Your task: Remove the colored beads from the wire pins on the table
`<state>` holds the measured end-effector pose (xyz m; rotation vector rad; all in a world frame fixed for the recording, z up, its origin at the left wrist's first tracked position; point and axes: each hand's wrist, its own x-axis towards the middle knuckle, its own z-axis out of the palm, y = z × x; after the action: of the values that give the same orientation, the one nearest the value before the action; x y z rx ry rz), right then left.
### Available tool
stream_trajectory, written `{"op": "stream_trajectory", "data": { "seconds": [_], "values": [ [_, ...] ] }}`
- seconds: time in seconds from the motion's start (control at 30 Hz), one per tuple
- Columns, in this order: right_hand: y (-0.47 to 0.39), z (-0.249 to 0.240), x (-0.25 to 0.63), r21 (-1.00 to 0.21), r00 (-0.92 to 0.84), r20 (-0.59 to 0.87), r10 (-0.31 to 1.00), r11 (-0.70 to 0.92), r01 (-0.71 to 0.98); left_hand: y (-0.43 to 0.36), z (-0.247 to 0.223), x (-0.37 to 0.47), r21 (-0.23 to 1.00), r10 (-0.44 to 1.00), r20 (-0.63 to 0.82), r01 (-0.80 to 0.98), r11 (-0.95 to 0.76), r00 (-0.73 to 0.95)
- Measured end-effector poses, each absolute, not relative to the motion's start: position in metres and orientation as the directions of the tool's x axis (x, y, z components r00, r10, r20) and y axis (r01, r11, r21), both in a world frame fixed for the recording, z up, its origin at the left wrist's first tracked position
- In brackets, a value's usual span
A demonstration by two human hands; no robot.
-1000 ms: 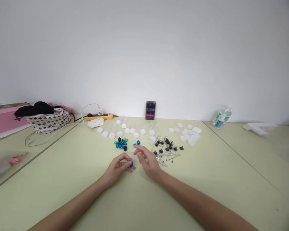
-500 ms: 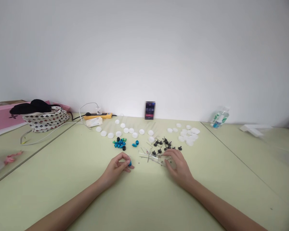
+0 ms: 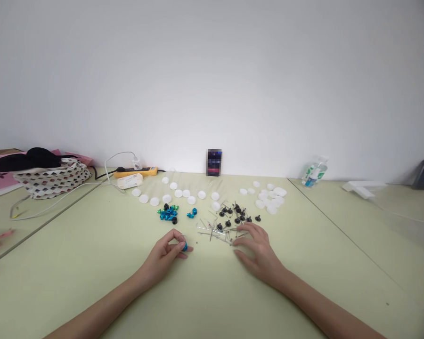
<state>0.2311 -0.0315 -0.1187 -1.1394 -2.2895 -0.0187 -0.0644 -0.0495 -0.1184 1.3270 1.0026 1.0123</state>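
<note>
My left hand point(image 3: 167, 252) pinches a small shiny blue piece point(image 3: 185, 246) between thumb and fingers, with a thin pin-like tip showing above it. My right hand point(image 3: 256, 247) rests palm down with its fingers spread at the right edge of a heap of thin metal rods point(image 3: 212, 231). Its fingertips touch or hover over the rods; which, I cannot tell. Several black flat-headed pieces with stems point(image 3: 238, 219) lie just beyond that hand. A cluster of small blue, green and black pieces point(image 3: 168, 214) sits ahead of my left hand, and a few blue ones point(image 3: 192, 213) lie beside it.
White round caps point(image 3: 178, 193) on clear tubes lie across the back, with more white discs point(image 3: 271, 197) to the right. A phone point(image 3: 214, 163) leans on the wall. Around them are a yellow power strip point(image 3: 141, 172), a woven basket point(image 3: 54, 179) and a clear bottle point(image 3: 315, 172).
The view has turned slightly right, so everything sits further left. My right hand's fingers have spread more over the rods. The left hand keeps its pinch on the blue piece.
</note>
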Motion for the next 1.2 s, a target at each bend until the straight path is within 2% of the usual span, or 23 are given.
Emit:
{"op": "stream_trajectory", "data": {
  "seconds": [0.4, 0.77, 1.2],
  "values": [
    [-0.015, -0.127, 0.229, -0.337, -0.416, 0.455, 0.787, 0.585, 0.738, -0.03, -0.117, -0.039, 1.0, 0.94, 0.004, -0.003, -0.003, 0.341],
    [0.009, -0.132, 0.221, -0.287, -0.395, 0.486, 0.779, 0.569, 0.77, 0.007, -0.12, -0.012, 0.996, 0.912, 0.072, 0.014, -0.085, 0.403],
    [0.011, -0.137, 0.222, -0.308, -0.369, 0.456, 0.81, 0.532, 0.788, 0.014, -0.119, -0.006, 0.997, 0.915, 0.049, 0.039, -0.07, 0.4]
  ]
}}
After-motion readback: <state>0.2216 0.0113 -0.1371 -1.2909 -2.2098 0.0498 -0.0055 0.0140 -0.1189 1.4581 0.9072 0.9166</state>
